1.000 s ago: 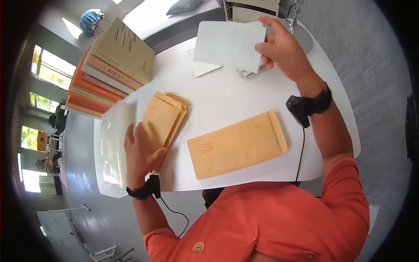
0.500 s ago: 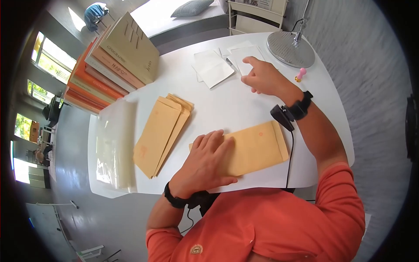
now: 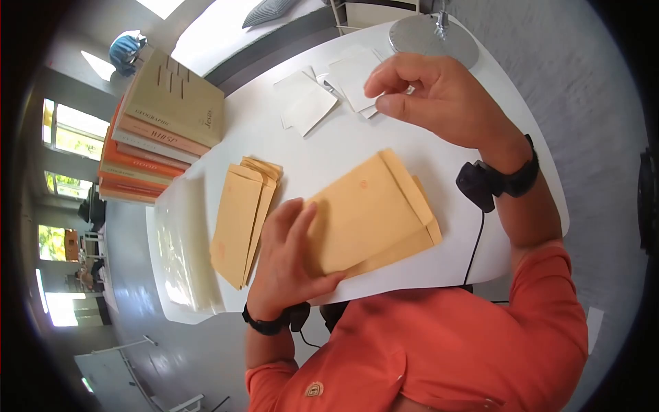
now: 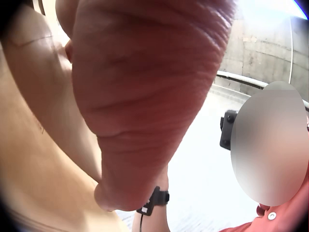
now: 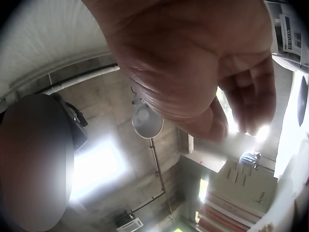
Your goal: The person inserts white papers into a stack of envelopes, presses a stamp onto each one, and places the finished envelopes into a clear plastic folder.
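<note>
My left hand grips the left end of a tan envelope, fingers over its face and thumb by the lower edge. The envelope lies tilted over another tan envelope, which shows below and to the right. A fanned stack of tan envelopes is just left of that hand. My right hand is above the far right of the table, fingers loosely bent, thumb apart from them, holding nothing visible. White papers and more white sheets lie beside it. In the left wrist view the palm hides the fingertips.
Upright books stand at the table's back left, with a clear plastic sheet in front of them. A round lamp base is at the back right. A thin black cable runs down from the right wrist camera.
My left hand went from the envelope stack to the envelope at centre, whose upper piece is now raised and angled. My right hand let go of the white sheet and came off the papers.
</note>
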The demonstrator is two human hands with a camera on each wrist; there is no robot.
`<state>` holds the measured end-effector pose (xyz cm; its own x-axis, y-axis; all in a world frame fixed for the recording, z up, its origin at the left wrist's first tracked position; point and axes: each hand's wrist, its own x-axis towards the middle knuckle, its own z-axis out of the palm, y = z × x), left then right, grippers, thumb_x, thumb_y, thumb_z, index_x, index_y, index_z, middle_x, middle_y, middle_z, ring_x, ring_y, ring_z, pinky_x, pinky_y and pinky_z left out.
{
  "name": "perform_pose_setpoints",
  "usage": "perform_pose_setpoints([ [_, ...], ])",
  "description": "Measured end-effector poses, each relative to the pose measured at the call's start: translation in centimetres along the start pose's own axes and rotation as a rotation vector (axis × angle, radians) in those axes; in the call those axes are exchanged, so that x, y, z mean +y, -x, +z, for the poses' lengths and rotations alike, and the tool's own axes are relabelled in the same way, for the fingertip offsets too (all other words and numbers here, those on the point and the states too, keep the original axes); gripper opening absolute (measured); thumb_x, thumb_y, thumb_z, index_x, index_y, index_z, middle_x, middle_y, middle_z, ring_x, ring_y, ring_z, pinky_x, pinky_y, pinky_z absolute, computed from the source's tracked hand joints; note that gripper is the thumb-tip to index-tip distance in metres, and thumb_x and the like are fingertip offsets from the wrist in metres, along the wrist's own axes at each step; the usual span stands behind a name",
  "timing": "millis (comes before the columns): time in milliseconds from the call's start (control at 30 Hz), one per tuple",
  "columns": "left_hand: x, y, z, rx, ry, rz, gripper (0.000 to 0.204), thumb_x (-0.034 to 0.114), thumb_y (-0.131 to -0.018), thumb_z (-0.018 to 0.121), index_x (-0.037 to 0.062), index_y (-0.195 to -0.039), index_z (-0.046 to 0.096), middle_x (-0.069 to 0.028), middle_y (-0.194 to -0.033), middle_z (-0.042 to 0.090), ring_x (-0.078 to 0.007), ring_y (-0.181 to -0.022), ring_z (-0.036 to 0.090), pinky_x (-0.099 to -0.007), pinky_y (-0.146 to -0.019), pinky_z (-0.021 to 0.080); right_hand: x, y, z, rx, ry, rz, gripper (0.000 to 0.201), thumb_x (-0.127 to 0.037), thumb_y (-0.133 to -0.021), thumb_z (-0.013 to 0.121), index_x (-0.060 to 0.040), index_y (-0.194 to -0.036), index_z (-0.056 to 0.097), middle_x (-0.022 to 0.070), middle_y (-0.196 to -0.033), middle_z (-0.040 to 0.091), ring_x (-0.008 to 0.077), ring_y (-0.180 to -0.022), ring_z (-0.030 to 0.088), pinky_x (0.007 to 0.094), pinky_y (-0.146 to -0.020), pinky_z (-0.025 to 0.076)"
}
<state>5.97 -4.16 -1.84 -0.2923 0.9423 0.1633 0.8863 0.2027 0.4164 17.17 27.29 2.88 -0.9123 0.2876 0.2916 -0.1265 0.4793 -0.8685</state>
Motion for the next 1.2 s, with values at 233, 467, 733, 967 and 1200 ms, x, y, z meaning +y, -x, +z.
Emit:
perform_pose_setpoints([
  [233,-1.2,1.5,-0.5,0.239,0.029,0.006,0.111,0.034,-0.058,0.09,0.0055,-0.151,0.037,-0.0233,-0.144,0.038,-0.0412,-0.132,0.042,-0.0506,-0.106,0.043,-1.3,1.8,2.6,-0.02,-0.111,-0.305,0.018,-0.011,-0.085,0.068,0.0018,-0.096,0.072,0.0143,-0.089,0.069,0.0229,-0.084,0.067,0.0322,-0.073,0.054],
  [467,-1.5,2.0,-0.3,0.294,0.007,-0.003,0.11,0.039,-0.062,0.09,0.0079,-0.153,0.036,-0.0236,-0.147,0.034,-0.0418,-0.135,0.04,-0.0512,-0.108,0.041,-1.7,1.7,3.9,-0.221,-0.092,0.002,0.023,-0.009,-0.084,0.059,0.0036,-0.102,0.066,0.0152,-0.083,0.065,0.0225,-0.074,0.063,0.0345,-0.07,0.051],
  [733,-0.6,0.1,0.1,0.2,-0.074,0.015,0.114,0.04,-0.065,0.088,0.0064,-0.156,0.028,-0.0241,-0.15,0.034,-0.0423,-0.138,0.037,-0.053,-0.111,0.037,-2.6,2.5,5.9,-0.248,-0.257,-0.015,0.021,-0.002,-0.09,0.061,0.0007,-0.11,0.063,-0.0006,-0.08,0.057,0.0037,-0.069,0.048,0.022,-0.063,0.041],
  [967,-1.0,0.6,-0.2,0.326,-0.118,0.087,0.11,0.045,-0.068,0.086,0.0082,-0.154,0.03,-0.025,-0.149,0.03,-0.044,-0.138,0.035,-0.0548,-0.11,0.037,-3.1,2.8,5.4,-0.23,-0.191,-0.01,0.028,-0.004,-0.09,0.063,0.0018,-0.117,0.063,-0.0003,-0.078,0.057,0.0043,-0.069,0.048,0.0228,-0.062,0.041],
  [1200,-0.8,0.5,-1.0,0.287,-0.192,0.085,0.103,0.04,-0.066,0.086,0.0099,-0.151,0.037,-0.0252,-0.15,0.028,-0.0456,-0.138,0.035,-0.056,-0.109,0.039,-0.8,1.9,6.5,-0.326,-0.5,0.092,0.033,-0.011,-0.091,0.069,0.0027,-0.121,0.066,0.0047,-0.09,0.068,0.0087,-0.079,0.06,0.0251,-0.07,0.049],
])
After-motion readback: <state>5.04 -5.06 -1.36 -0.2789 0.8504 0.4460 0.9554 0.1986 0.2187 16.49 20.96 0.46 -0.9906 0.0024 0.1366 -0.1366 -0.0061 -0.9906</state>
